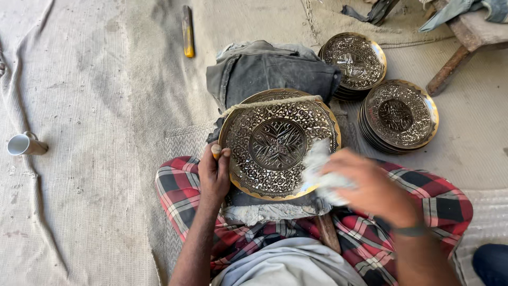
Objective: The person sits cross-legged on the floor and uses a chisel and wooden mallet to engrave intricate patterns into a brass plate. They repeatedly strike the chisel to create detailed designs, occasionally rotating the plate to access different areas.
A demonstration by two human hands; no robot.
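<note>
An engraved metal plate (279, 144) with a gilt scalloped rim rests tilted on the seated person's lap, between the two hands, its decorated face turned up toward the head camera so the whole pattern can be reached. The left hand (214, 172) is clenched at the plate's near-left edge, fingers wrapped round a small peg-like handle (216, 151), apparently to steady the plate against sideways slip. The right hand (365, 185), blurred by motion, grasps a pale wad of cloth (320, 169) pressed against the plate's right rim. A cord (272, 101) lies across the plate's far edge, and folded dark fabric (270, 69) sits just beyond it as backing. Beyond the right hand, two stacks of similar plates (399, 115) stand side by side on the sackcloth floor (95, 159). Well to the left of the left hand a white cup (24, 144) lies on its side; a yellow-tipped tool (188, 32) lies far ahead.
</note>
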